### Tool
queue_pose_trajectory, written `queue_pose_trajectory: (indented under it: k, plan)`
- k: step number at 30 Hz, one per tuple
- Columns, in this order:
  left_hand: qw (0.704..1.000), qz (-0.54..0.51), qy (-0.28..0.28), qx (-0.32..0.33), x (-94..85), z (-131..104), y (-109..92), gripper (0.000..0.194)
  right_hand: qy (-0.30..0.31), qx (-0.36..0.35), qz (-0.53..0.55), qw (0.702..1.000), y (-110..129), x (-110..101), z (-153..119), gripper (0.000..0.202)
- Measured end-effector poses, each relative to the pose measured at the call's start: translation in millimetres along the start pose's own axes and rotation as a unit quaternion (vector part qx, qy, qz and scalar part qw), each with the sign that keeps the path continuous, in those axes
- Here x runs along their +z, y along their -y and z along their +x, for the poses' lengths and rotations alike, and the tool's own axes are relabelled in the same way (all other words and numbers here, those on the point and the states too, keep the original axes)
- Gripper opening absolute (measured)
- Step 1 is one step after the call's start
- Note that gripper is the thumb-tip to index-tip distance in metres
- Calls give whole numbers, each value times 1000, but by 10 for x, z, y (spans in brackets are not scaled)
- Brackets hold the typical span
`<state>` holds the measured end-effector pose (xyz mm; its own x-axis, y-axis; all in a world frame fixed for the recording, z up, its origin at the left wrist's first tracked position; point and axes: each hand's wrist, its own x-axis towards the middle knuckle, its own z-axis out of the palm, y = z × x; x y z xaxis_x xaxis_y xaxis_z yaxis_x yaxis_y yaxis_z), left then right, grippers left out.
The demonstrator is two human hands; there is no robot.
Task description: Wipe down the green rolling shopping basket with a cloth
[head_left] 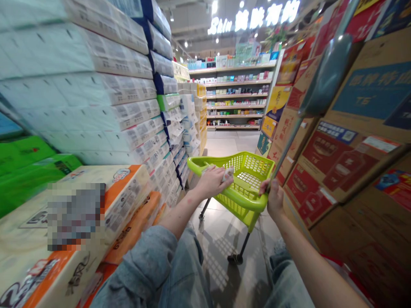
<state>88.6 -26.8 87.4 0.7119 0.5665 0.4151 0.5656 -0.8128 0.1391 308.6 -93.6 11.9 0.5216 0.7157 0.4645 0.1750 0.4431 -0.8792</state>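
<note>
Between wrapped packs and printed cartons, facing a lime-green cart set close to the knees, presumably for easy reach.
Clasping a thin pole at the cart's near right corner, with the grip of the right hand closed around it, perhaps for a brace; resting the left hand on the near left rim, with its grip closed over a crumpled white cloth, likely bunched to stay in place.

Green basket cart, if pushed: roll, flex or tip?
The green basket cart probably rolls easily, given its wheels. Its openwork, plastic-looking walls suggest light weight and slight flex. Thin legs might let it tip if shoved high.
</note>
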Motion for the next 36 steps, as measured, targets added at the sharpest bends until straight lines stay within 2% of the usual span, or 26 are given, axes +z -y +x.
queue_pose_trajectory:
  k: [2,5,8,10,13,15,18,22,26,30,32,36]
  plan:
    - [1000,3,23,-18,6,86,-53,53,6,2,6,1000,4,-54,16,56]
    - [993,19,89,-77,43,304,-19,62,16,4,19,1000,-7,-124,41,55]
    - [978,45,155,-132,78,553,98,61,27,-4,21,999,-37,-163,65,56]
    - [972,51,186,-135,79,669,204,56,34,-7,20,999,-58,-175,80,57]
    - [970,46,195,-134,66,706,392,52,38,-5,19,999,-77,-180,93,58]
    - [973,46,160,-159,71,646,507,54,33,-7,17,999,-82,-177,93,57]
    - [977,49,74,-194,97,486,589,57,21,-9,16,1000,-87,-164,82,58]
    - [977,-28,-45,-208,105,222,479,58,5,-14,26,1000,-92,-155,65,57]
    - [972,-115,-154,-134,137,-95,253,52,3,-13,58,998,-92,-191,61,54]
    - [953,-140,-250,-102,336,-380,-51,42,6,-4,68,998,-88,-233,62,54]
    - [951,-125,-265,-98,467,-465,-263,43,6,0,73,997,-88,-230,60,53]
    - [971,-79,-220,-58,661,-520,-697,48,9,5,72,997,-85,-193,47,52]
